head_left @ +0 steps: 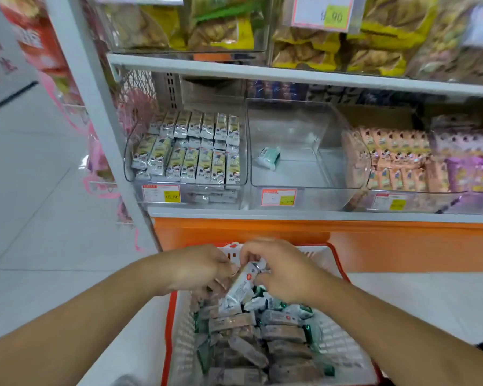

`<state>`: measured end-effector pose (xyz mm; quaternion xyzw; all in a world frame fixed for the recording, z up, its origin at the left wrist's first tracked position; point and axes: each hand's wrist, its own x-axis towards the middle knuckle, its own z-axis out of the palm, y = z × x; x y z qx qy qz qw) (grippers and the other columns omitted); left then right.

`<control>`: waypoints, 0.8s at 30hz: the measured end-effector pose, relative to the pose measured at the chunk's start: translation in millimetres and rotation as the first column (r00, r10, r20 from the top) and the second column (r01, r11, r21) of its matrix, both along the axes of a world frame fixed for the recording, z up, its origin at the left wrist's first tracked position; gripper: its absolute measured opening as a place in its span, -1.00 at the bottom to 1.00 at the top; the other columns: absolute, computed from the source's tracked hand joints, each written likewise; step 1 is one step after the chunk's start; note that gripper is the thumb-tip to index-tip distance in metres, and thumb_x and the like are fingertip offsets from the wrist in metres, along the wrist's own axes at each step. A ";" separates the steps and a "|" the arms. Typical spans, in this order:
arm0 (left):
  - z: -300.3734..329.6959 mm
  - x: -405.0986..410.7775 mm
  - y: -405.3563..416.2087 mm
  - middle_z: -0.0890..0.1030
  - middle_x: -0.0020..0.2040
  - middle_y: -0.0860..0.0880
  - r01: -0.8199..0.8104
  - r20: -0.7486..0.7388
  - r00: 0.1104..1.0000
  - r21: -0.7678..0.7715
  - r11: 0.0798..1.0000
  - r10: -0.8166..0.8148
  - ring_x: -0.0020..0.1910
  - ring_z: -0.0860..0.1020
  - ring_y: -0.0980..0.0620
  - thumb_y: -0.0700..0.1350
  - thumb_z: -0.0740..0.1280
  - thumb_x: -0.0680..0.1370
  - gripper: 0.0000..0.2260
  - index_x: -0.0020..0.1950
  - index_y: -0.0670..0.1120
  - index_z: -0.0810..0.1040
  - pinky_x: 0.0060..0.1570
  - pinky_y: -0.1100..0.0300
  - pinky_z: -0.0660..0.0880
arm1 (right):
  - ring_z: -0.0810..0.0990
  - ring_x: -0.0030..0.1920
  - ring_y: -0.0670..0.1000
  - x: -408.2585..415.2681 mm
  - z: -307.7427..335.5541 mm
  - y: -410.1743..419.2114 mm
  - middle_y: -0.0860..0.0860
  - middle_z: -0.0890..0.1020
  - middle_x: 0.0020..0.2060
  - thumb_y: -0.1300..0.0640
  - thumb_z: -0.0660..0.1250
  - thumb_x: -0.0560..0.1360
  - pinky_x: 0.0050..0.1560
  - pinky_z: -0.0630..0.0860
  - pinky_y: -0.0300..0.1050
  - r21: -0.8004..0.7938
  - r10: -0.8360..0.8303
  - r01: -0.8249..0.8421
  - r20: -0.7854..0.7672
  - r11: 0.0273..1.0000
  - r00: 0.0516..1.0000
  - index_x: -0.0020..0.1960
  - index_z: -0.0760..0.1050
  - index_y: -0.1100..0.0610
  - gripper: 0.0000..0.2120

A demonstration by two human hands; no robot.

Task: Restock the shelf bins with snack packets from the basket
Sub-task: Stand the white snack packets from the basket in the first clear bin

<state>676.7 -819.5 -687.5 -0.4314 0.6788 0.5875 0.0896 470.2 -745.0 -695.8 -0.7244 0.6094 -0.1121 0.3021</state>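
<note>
A white basket with a red rim (338,346) stands on the floor below me, holding several snack packets (279,330) in grey and green-white wrappers. Both hands are over its far end. My right hand (282,268) pinches the top of a white snack packet (241,288) that slants up out of the pile. My left hand (198,267) has its fingers curled at the same packet's left side and over the packets below. On the shelf, the clear middle bin (304,196) holds a single green-white packet (268,157).
The left bin (187,200) is full of white-yellow packets, the right bin (402,203) of pink and purple ones. An orange panel (374,240) runs below the shelf. The upper shelf carries bags of yellow-wrapped snacks (304,54). White tiled floor lies to the left.
</note>
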 end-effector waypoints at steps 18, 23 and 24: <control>80.6 -3.3 12.9 0.69 -0.15 -0.12 -0.549 -0.396 0.765 0.013 0.836 0.508 -0.31 0.60 0.11 0.00 0.54 0.52 -0.72 0.05 -0.15 0.59 -0.32 0.26 0.54 | 0.18 0.49 -0.25 18.8 99.8 -9.0 -0.35 0.24 0.48 -0.20 0.53 0.48 0.43 0.20 -0.22 -0.209 -0.053 0.062 0.048 0.976 0.997 0.52 0.20 -0.27 -0.26; 78.0 8.2 -4.4 0.74 0.00 -0.09 -0.542 -0.338 0.791 -0.001 0.840 0.510 -0.03 0.73 -0.07 0.15 0.38 0.62 -0.71 0.12 -0.07 0.65 -0.04 -0.02 0.70 | 0.23 0.38 -0.28 30.4 94.0 -17.0 -0.41 0.26 0.41 -0.17 0.54 0.48 0.34 0.20 -0.24 -0.168 -0.144 0.158 0.092 0.973 0.985 0.48 0.20 -0.35 -0.28; 76.7 13.2 -10.8 0.74 0.01 -0.09 -0.526 -0.321 0.817 -0.072 0.848 0.480 -0.02 0.72 -0.10 0.16 0.32 0.65 -0.71 0.12 -0.03 0.65 0.04 -0.09 0.68 | 0.24 0.34 -0.27 32.1 92.9 -18.8 -0.40 0.28 0.39 -0.17 0.54 0.48 0.31 0.21 -0.23 -0.159 -0.157 0.172 0.098 0.972 0.983 0.47 0.20 -0.37 -0.29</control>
